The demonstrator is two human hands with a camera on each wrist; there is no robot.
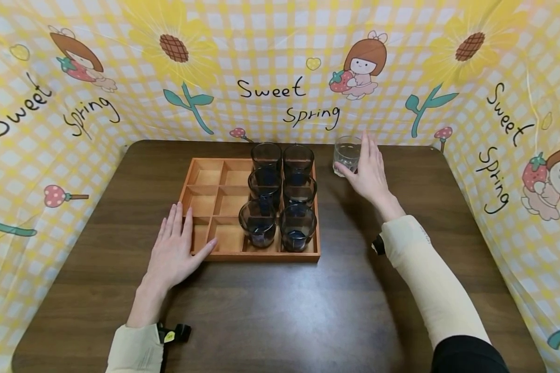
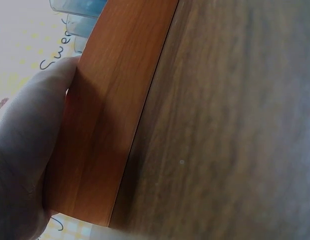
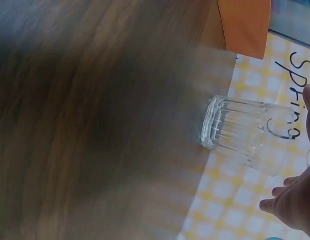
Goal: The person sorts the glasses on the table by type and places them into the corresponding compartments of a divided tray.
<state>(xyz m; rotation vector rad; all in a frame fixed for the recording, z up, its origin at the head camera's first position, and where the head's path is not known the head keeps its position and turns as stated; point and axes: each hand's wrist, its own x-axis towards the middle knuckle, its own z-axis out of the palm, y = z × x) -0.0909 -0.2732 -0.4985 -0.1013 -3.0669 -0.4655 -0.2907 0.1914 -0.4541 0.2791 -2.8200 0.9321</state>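
A wooden divided tray [image 1: 261,257] sits on the table, and several dark tinted glasses [image 1: 298,228] stand upright in its two right-hand columns. My left hand [image 1: 173,254] rests at the tray's front left corner, fingers straight along the left side and thumb over the front rim. The left wrist view has this hand [image 2: 27,125] against the tray's front wall [image 2: 107,115]. Behind and right of the tray, a clear glass [image 1: 344,153] stands upright on the table. My right hand [image 1: 372,173] is at its right side, thumb spread from straight fingers; the right wrist view shows a gap between hand and glass [image 3: 239,131].
The tray's left-hand compartments [image 1: 205,199] hold no glasses. Behind the table [image 1: 336,305] and along both sides hangs a yellow checked cloth [image 1: 270,52] with printed figures, close behind the clear glass.
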